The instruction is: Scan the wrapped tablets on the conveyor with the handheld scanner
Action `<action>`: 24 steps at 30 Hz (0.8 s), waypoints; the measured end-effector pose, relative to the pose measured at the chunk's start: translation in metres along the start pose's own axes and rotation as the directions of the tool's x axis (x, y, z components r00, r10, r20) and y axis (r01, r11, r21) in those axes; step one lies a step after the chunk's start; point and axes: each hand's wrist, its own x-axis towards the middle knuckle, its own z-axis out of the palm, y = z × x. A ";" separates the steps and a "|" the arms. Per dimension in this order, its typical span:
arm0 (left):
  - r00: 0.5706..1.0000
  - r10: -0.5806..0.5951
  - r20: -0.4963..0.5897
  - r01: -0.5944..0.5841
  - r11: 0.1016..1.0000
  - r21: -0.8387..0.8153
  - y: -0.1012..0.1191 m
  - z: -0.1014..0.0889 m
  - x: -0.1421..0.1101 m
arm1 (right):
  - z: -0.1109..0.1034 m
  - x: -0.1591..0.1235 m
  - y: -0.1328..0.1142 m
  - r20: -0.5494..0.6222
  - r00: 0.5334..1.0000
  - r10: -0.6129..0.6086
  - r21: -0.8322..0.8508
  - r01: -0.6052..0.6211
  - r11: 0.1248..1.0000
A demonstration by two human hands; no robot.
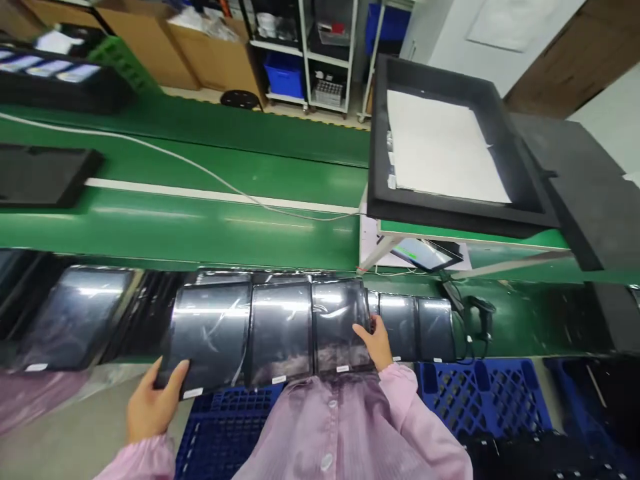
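I hold a row of three dark glossy panels (280,333), wrapped in clear film, side by side in front of my chest. My left hand (150,403) grips the lower left corner of the leftmost panel, fingers curled over its edge. At the right edge of the rightmost panel my right hand (376,341) closes on it, thumb on the face. Each panel has a small white label at its lower edge. Pink sleeves cover both arms.
More wrapped panels (417,327) stand along the green bench (200,227), and others (75,320) lean at the left. Blue plastic crates (480,393) sit below. A black foam tray with white sheets (450,147) rests at upper right. A barcode scanner (475,317) and a white cable (175,160) lie on the bench.
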 end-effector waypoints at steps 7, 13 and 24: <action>0.959 0.219 0.178 -0.144 0.922 -0.358 0.068 0.104 -0.154 | -0.219 -0.015 0.029 -0.155 0.979 0.134 0.110 -0.118 0.987; 0.851 0.421 0.314 -0.283 0.872 -0.400 0.111 0.199 -0.238 | -0.330 0.029 0.076 -0.180 0.970 0.165 0.027 -0.163 0.986; 0.887 0.344 0.309 -0.325 0.939 -0.115 0.120 0.289 -0.233 | -0.396 0.090 0.126 -0.454 0.889 -0.068 -0.403 -0.137 0.905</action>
